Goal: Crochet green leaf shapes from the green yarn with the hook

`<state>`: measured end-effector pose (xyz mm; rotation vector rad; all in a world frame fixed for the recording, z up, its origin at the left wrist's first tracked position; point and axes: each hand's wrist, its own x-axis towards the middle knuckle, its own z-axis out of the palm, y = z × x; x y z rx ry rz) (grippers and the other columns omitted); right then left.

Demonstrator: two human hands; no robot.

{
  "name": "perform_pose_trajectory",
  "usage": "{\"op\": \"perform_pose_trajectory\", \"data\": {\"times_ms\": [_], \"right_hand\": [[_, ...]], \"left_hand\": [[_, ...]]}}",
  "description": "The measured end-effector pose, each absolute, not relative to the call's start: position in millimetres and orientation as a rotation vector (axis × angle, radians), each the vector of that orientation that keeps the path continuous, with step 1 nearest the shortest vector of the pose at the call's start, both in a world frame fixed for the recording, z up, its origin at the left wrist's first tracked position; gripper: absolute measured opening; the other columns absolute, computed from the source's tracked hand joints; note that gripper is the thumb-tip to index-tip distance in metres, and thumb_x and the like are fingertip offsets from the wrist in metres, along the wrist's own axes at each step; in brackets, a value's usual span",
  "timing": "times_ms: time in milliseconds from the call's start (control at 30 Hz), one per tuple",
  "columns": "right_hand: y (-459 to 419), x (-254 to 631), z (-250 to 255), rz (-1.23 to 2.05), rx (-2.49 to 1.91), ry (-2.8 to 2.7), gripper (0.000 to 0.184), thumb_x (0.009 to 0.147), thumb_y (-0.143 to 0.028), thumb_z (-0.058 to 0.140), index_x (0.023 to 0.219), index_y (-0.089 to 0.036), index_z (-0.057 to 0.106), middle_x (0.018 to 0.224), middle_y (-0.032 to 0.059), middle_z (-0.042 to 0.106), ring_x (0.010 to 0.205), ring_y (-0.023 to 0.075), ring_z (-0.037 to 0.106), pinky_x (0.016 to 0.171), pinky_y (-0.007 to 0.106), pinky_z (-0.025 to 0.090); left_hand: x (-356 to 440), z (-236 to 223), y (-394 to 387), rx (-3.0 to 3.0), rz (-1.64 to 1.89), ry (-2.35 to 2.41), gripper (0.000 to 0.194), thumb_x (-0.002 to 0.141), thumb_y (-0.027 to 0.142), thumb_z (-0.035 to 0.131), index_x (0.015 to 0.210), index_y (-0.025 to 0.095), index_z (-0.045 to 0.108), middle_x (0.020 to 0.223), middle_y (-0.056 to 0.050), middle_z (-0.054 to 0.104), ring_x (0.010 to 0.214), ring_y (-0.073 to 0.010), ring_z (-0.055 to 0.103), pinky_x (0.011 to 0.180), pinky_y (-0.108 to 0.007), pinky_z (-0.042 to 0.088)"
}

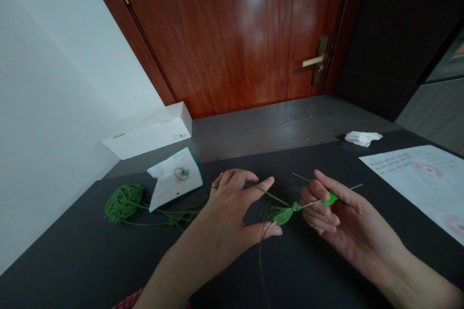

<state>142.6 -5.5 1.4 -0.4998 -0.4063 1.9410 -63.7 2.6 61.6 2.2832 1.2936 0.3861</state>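
One loop at a time, feed green yarn (273, 196) evenly over the spread fingers of the left hand (232, 203), keeping its thumb close by the small green piece (284, 215) near right of centre, while clasping the green-gripped hook (330, 198) in the curled right hand (344, 212)

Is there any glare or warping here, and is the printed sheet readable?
Head view: pale glare patches on the wooden door; the door frame leans, probably wide-angle distortion; the printed sheet looks too soft to read.
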Motion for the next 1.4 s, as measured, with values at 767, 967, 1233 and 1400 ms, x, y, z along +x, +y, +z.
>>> {"op": "perform_pose_trajectory", "data": {"times_ms": [767,967,1233,1400], "right_hand": [[-7.2,140.1,-1.6,1.918,-0.448,-0.37,0.032,0.083,-0.04,0.068,0.062,-0.018,0.059,0.056,-0.0061,0.036,0.046,0.0066,0.023,0.046,0.019,0.036],[-12.2,138.6,-1.1,1.702,-0.521,-0.539,0.029,0.084,-0.044,0.066,0.069,-0.019,0.061,0.061,-0.0031,0.042,0.051,0.0083,0.037,0.05,0.02,0.041],[-21.3,134.7,-1.1,1.245,-0.614,-0.976,0.042,0.098,-0.046,0.042,0.075,-0.022,0.067,0.066,0.0011,0.055,0.059,0.0127,0.049,0.057,0.025,0.045],[-33.3,141.3,-3.0,0.491,-0.749,-1.638,0.034,0.102,-0.033,0.036,0.083,-0.021,0.061,0.078,0.0044,0.058,0.074,0.0166,0.055,0.062,0.027,0.044]], "left_hand": [[-33.5,49.4,-1.1,1.403,0.915,1.005,0.013,0.081,0.025,0.072,0.094,0.021,0.073,0.089,0.001,0.07,0.071,-0.0099,0.055,0.076,-0.025,0.043],[-28.3,39.8,1.5,1.355,1.035,0.997,0.011,0.078,0.021,0.074,0.089,0.022,0.072,0.089,0.001,0.071,0.083,-0.0114,0.06,0.084,-0.024,0.043],[-24.1,40.4,0.2,1.317,1.032,1.052,0.009,0.076,0.025,0.075,0.077,0.018,0.068,0.089,-0.002,0.072,0.086,-0.0159,0.063,0.084,-0.029,0.044],[-20.9,39.3,-4.5,1.385,1.055,1.143,0.007,0.076,0.02,0.073,0.071,0.02,0.067,0.085,-0.005,0.073,0.109,-0.0237,0.06,0.094,-0.034,0.04]]}}
